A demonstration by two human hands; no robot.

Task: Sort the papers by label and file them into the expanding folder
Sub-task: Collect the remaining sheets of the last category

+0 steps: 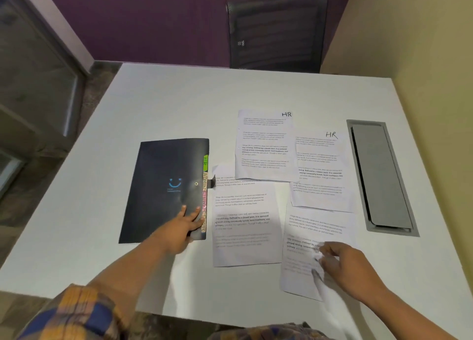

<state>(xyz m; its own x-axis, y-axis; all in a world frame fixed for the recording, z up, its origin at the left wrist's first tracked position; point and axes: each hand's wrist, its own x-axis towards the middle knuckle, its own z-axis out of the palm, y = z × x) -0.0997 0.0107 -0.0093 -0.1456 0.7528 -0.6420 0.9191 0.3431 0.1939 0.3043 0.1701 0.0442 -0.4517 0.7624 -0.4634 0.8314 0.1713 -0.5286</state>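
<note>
**Inspector:** Report hand positions and the reason for them.

**Operator:** I see the left hand (188, 224) spread flat, pressing the closed expanding folder (163, 188) at its tabbed edge, I judge to steady it. The right hand (343, 263) pinches up a fold of the nearest paper (311, 240), apparently lifting it.

**Inspector:** Where are the papers?

**Operator:** Four lie on the table (179, 101), right of the folder. Two far sheets (263, 145) read HR.

**Inspector:** Obstructions?

**Operator:** The near sheets' label corners are covered by overlapping pages. Folder tabs are mostly illegible. The lifted edge is blurred.
</note>
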